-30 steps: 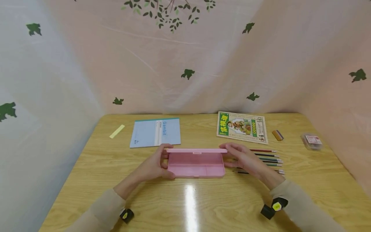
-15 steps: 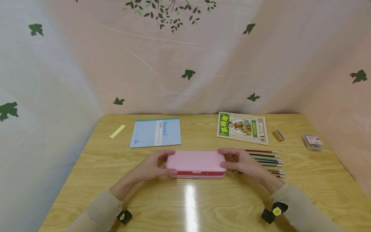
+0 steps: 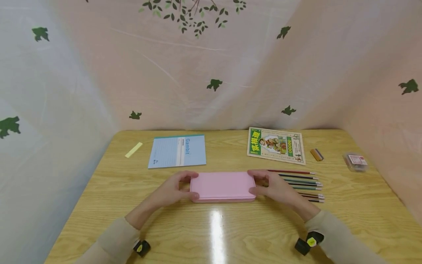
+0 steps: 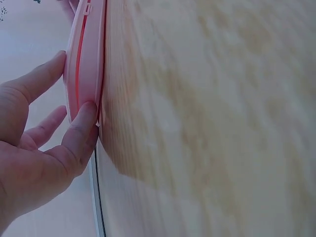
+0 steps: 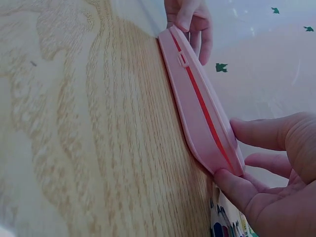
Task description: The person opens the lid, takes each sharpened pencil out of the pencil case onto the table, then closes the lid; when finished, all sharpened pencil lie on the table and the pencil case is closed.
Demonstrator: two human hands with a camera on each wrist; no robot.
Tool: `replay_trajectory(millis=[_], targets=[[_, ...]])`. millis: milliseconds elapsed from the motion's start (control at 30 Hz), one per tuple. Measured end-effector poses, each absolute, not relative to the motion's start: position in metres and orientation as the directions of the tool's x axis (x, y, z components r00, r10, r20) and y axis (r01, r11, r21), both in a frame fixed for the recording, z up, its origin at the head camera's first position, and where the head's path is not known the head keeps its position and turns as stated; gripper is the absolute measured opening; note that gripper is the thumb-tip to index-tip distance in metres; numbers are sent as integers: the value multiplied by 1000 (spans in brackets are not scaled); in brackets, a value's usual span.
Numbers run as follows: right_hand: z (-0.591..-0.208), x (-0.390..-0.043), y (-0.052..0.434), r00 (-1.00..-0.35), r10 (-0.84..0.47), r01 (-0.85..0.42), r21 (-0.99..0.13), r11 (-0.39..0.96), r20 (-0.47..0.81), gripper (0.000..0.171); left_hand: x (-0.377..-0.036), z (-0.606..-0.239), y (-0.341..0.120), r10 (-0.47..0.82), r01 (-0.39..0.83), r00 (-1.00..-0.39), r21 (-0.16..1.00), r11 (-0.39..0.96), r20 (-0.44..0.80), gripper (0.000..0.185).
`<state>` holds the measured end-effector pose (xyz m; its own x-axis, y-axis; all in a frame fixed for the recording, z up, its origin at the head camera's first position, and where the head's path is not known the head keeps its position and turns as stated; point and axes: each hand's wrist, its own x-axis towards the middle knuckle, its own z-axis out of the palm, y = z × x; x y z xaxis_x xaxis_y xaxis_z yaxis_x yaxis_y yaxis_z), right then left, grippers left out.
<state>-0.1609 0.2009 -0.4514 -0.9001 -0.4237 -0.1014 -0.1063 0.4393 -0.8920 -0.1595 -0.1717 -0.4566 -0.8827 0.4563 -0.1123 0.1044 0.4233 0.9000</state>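
Two hands bracket a pink pencil case (image 3: 223,186) lying flat on a wooden table (image 3: 230,231), centre of scene, near side. Left hand (image 3: 171,190) grips the case's left end, thumb (image 4: 79,133) at the near edge & fingers curled over the far edge. Right hand (image 3: 275,187) grips the right end the same way, thumb low, fingers on top. Lid is down, but both wrist views show a thin red line running along the seam, so it looks not fully snapped; the small clasp (image 5: 182,59) sits mid-way along the near side.

Judgement on doing this step well: keep both ends steady w/ even pressure so the lid meets the base square, then press at the clasp rather than the corners. Avoid pinching a fingertip in the seam. Case should stay flat on the table, not tilted.

Just right of the case lies a row of pencils (image 3: 301,185), tips pointing right, partly behind the right hand. Farther back: a blue notebook (image 3: 178,150) to the left, a green & cream booklet (image 3: 276,145) to the right.
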Motion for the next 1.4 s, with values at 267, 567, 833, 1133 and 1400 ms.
replay_trajectory(millis=[267, 567, 833, 1133, 1400], targets=[[-455, -162, 201, -892, -447, -186, -852, 490, -62, 59, -158, -455, -167, 435, 99, -892, 890, 446, -119, 67], [-450, -158, 197, -892, -445, -209, -804, 556, -76, 58, -158, -456, -165, 421, 101, -899, 874, 474, -125, 67], [-453, -159, 195, -891, -451, -235, -791, 566, -58, 57, -156, -457, -167, 413, 99, -903, 878, 468, -119, 67], [-453, -158, 195, -890, -454, -275, -756, 594, -33, 55, -161, -456, -167, 463, 152, -881, 864, 480, -102, 69], [-435, -161, 203, -828, -550, -472, -662, 582, 107, 55, -160, -451, -174, 496, 271, -868, 823, 499, -15, 75]])
